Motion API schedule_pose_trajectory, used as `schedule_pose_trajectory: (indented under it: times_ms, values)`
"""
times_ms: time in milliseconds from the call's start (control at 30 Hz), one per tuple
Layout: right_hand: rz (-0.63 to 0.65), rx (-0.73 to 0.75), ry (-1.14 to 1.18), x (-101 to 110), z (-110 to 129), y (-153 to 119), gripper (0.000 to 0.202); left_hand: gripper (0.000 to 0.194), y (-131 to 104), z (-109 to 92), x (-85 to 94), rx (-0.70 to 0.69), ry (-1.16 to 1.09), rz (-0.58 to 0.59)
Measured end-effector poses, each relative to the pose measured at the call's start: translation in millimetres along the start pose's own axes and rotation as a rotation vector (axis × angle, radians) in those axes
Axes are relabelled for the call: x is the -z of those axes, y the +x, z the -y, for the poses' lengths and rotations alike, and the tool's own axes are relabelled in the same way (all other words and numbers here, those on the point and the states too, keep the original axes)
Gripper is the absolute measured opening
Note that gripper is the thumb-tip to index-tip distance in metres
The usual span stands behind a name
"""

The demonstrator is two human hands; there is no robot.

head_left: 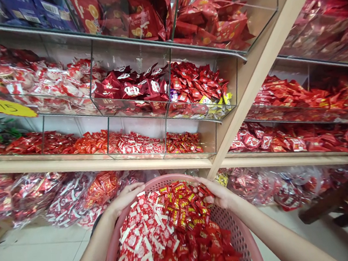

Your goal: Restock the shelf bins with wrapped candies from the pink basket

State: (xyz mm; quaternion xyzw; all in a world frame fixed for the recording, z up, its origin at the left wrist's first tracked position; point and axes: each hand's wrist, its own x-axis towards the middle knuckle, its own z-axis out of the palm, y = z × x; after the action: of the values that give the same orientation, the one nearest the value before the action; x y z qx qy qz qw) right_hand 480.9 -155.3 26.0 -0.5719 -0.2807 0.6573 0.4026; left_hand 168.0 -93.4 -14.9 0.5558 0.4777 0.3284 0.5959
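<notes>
A pink perforated plastic basket is at the bottom centre, piled with wrapped candies. Red-and-white packets fill its left part, red ones with yellow lettering lie at the far middle, and plain-looking red packets are nearer. My left hand grips the far left rim, its fingers along the edge. At the far right rim, my right hand holds the basket with its fingers inside, touching the candies.
Shelves with clear-walled bins of wrapped sweets stand ahead. A yellow price tag reads 15. Bulging clear bags sit beneath the lowest shelf. A dark wooden stool or frame stands on the tiled floor at the right.
</notes>
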Motion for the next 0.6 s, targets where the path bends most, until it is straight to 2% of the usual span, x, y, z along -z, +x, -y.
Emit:
schedule_pose_trajectory:
  times_ms: [100,167,400,600]
  values:
    - [-0.016,-0.063,0.114,6,-1,-7,0.015,0.049,1,1,0.4,0.001,0.01,0.003]
    - [-0.046,-0.045,0.146,7,-3,-12,0.01,0.049,1,1,0.5,0.001,0.014,0.013]
    - [-0.019,0.001,0.138,8,-6,-26,0.02,0.05,-1,-2,0.6,-0.002,0.044,-0.007]
    - [-0.017,0.011,0.083,20,-11,-26,0.026,0.049,-1,-3,0.7,0.002,0.05,-0.01]
